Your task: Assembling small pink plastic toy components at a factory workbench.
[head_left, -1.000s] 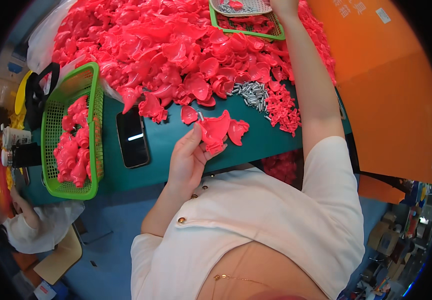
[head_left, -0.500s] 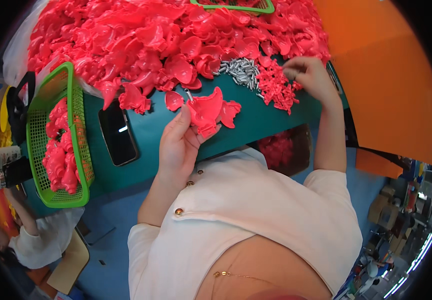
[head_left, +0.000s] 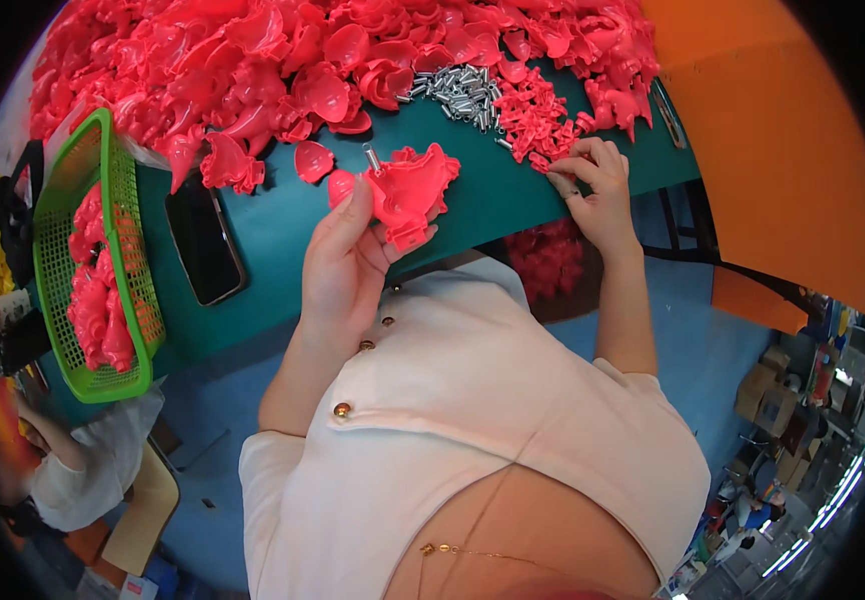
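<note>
My left hand [head_left: 342, 265] is closed on a glossy pinkish-red plastic shell half [head_left: 412, 190], its hollow side up. A short silver cylinder [head_left: 371, 156] stands at the shell's upper left edge. My right hand [head_left: 597, 190] is at the near edge of a heap of small red plastic parts [head_left: 534, 118], thumb and fingertips pinched together. Whatever they hold is too small to make out. Beside that heap lies a pile of silver cylinders [head_left: 462, 92]. A loose rounded red piece [head_left: 313, 161] rests beyond my left hand.
A large mound of red shells [head_left: 242, 70] covers the far side of the green table [head_left: 282, 220]. To the left are a phone [head_left: 205, 240] and a green basket [head_left: 152, 325] of red pieces. Another person [head_left: 92, 470] sits at far left. An orange panel [head_left: 782, 130] stands right.
My right hand has drawn back toward me from the right side of the small-parts heap, its fingers now pinched. The shell in my left hand has turned slightly. The whole view has shifted.
</note>
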The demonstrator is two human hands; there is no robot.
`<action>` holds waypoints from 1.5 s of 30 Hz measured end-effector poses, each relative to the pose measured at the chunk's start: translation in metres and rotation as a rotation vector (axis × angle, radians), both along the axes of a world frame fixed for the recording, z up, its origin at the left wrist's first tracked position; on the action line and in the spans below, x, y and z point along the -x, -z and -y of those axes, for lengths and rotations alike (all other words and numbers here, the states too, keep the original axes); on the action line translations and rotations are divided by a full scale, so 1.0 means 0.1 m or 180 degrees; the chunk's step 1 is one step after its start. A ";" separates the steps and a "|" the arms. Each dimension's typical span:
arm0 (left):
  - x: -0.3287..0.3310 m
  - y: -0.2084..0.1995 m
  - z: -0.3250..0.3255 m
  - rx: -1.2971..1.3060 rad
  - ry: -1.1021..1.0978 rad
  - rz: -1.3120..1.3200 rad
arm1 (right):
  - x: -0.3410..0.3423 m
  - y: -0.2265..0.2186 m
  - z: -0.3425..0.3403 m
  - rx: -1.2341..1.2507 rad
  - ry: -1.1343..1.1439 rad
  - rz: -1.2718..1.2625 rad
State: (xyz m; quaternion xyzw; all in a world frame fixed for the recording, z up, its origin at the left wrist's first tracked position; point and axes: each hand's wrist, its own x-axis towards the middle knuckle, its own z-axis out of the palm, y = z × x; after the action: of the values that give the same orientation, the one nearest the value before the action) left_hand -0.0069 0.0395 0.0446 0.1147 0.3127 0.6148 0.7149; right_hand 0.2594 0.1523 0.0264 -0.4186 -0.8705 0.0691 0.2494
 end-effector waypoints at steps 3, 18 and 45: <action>-0.02 0.01 0.01 0.0003 -0.0007 -0.0013 | 0.00 0.04 -0.01 -0.0065 -0.0092 -0.0223; -0.07 0.03 -0.06 0.0348 0.0279 -0.0657 | 0.85 -0.40 -0.05 0.0314 -0.2068 -0.0998; -0.03 0.09 0.19 -0.0040 0.0845 -0.1172 | 0.82 -0.09 0.26 0.4450 -0.0953 -0.1830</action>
State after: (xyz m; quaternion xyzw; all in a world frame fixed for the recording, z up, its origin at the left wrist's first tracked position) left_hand -0.0039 0.0208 0.0360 0.2696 0.4163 0.4860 0.7196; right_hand 0.1769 0.1260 0.0358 -0.3222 -0.5728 0.7422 0.1313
